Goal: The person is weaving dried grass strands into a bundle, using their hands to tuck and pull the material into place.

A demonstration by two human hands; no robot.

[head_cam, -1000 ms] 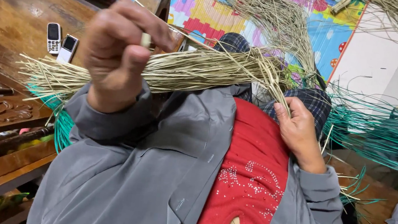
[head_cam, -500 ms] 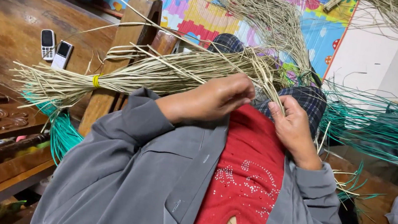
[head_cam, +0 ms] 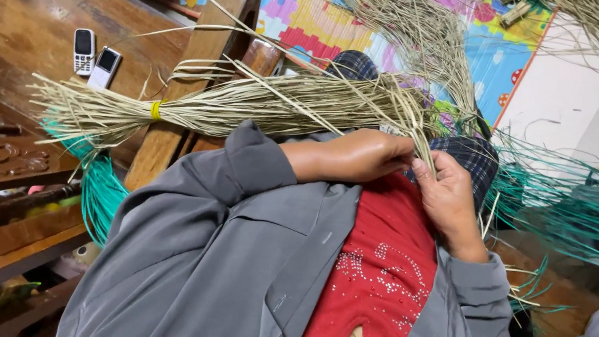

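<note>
left hand (head_cam: 362, 157): closed on thin strands at the bundle's (head_cam: 261, 107) loose end, fingers curled, probably to pick a few out.
right hand (head_cam: 451, 202): pinches the same strands at the fingertips, just beside the left; holds them taut.
bundle: pale straw, lies across the lap over a wooden post (head_cam: 202, 65), butt end to the left; post likely props it level.
yellow band (head_cam: 156, 110): ties the butt end so stalks stay together.
green strips (head_cam: 576, 214): fanned out at right, apart from the hands.
phones (head_cam: 96, 60): two, on the wooden bench (head_cam: 14, 11), well clear of the straw.
</note>
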